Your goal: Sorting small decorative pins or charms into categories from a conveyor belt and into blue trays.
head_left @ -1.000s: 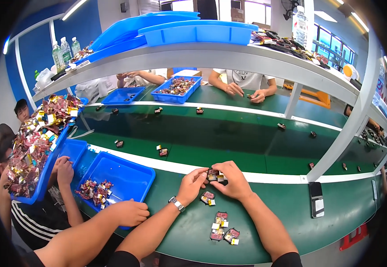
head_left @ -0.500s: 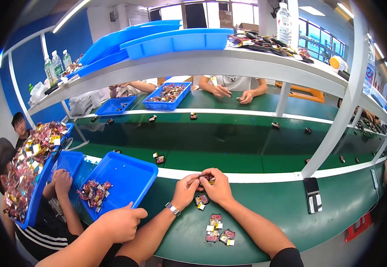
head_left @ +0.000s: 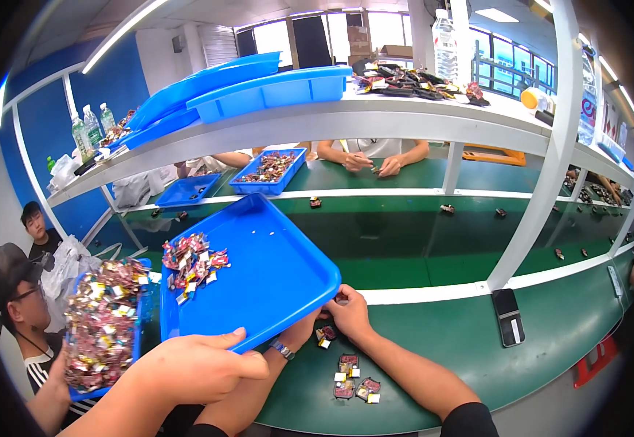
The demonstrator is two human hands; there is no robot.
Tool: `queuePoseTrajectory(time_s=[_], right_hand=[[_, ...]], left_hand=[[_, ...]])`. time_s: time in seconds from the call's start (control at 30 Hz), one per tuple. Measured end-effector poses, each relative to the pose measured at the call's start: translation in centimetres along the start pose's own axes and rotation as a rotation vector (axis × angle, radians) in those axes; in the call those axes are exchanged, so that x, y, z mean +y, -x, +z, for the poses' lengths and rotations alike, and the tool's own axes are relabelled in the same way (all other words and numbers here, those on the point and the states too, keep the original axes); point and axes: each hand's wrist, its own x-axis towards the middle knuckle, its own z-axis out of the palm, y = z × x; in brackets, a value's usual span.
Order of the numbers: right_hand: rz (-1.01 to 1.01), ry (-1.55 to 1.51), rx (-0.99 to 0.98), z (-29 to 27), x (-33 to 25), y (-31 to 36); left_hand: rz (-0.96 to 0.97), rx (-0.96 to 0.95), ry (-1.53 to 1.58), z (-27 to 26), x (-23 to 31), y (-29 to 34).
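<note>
Centre: right hand and left hand close together; a tilted blue tray partly hides them, so their grip cannot be told. Lower centre: small red-and-black parts on the green table.

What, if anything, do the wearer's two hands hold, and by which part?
That cannot be told: the blue tray covers most of the left hand, and the right hand shows no clear hold. A co-worker's hand grips the tray's near rim.
</note>
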Motion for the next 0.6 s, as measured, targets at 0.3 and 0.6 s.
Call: queuePoseTrajectory(time_s=[0.3, 0.6], right_hand=[[0.016, 0.047, -0.033, 0.5, -2.4, 1.0], [0.151, -0.224, 0.084, 0.6, -1.5, 1.9]], left_hand=[[0.247, 0.037, -0.554, -2.1, -4.4, -1.3], [-0.001, -0.061, -0.067, 0.7, 2.2, 0.9]])
